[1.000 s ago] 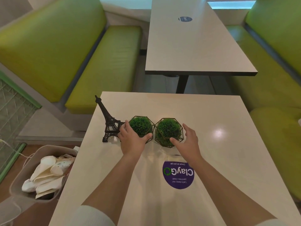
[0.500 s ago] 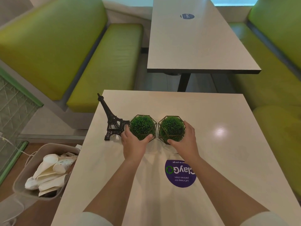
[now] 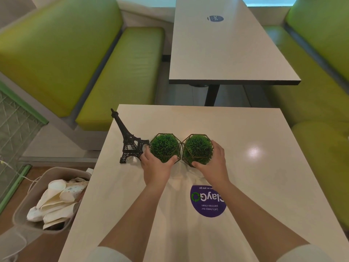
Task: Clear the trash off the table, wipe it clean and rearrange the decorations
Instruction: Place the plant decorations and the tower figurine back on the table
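Two grass-ball ornaments on a pale table (image 3: pixel 255 186), each a round tuft of dark green artificial grass caged in a thin bronze wire frame of straight bars and angled facets. Frames touching at one corner between the two hands. Left ornament (image 3: pixel 164 147) cupped by the left hand (image 3: pixel 155 170): thumb (image 3: pixel 171 160) curled against the near right facet, fingers (image 3: pixel 145 152) wrapped round the far-left side, tips hidden behind the frame. Right ornament (image 3: pixel 198 149) cupped by the right hand (image 3: pixel 212 165): thumb (image 3: pixel 196 164) hooked at the near lower edge, fingers (image 3: pixel 217 146) curved over the right facets. Whether lifted or resting on the tabletop: cannot tell.

Just left of the left fingers, almost touching them, a black lattice Eiffel Tower model (image 3: pixel 129 143), upright on four splayed legs, spire leaning toward the table's left edge in this wide view.

Near the right wrist, partly covered by it, a round purple sticker (image 3: pixel 207 203), upside down to the camera: "ClayGo" in white with a green recycling-arrow "o", "Let's keep our pantries clean" beneath, and a part-hidden line ending "as you go".

Down past the left forearm, off the table, a grey bin (image 3: pixel 24 210) holding crumpled paper cups and wrappers (image 3: pixel 56 201).

Beyond the fingertips, a second table (image 3: pixel 226 53) with a blurred dark round sticker, writing unreadable, and lime-green benches (image 3: pixel 120 76) either side.
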Demonstrator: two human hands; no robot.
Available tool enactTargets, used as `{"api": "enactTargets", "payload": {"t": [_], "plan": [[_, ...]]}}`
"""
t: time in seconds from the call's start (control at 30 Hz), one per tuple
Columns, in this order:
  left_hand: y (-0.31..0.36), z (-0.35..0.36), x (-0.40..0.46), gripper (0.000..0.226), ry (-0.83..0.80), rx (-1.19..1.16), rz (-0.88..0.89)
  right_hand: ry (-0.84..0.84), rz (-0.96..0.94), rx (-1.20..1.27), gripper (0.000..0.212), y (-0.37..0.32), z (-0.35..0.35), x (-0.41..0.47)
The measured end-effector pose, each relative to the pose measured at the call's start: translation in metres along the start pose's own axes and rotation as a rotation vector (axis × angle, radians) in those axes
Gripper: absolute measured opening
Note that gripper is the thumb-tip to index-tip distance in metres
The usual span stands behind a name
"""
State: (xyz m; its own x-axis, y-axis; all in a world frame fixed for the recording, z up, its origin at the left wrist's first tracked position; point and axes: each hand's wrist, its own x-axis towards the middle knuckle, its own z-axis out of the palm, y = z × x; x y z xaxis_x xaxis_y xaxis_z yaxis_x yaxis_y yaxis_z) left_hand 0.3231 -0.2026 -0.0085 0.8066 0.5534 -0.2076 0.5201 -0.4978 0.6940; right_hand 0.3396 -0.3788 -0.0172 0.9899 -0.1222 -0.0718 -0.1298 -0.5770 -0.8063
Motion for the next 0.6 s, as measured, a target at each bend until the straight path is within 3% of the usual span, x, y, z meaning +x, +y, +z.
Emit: {"api": "enactTargets", "payload": {"t": [0.6], "plan": [[-0.0017, -0.0003, -0.0022, 0.113, -0.019, -0.026, -0.015, -0.004, 0.035, -0.103, 0.102, -0.0037, -0.0017, -0.0035]]}}
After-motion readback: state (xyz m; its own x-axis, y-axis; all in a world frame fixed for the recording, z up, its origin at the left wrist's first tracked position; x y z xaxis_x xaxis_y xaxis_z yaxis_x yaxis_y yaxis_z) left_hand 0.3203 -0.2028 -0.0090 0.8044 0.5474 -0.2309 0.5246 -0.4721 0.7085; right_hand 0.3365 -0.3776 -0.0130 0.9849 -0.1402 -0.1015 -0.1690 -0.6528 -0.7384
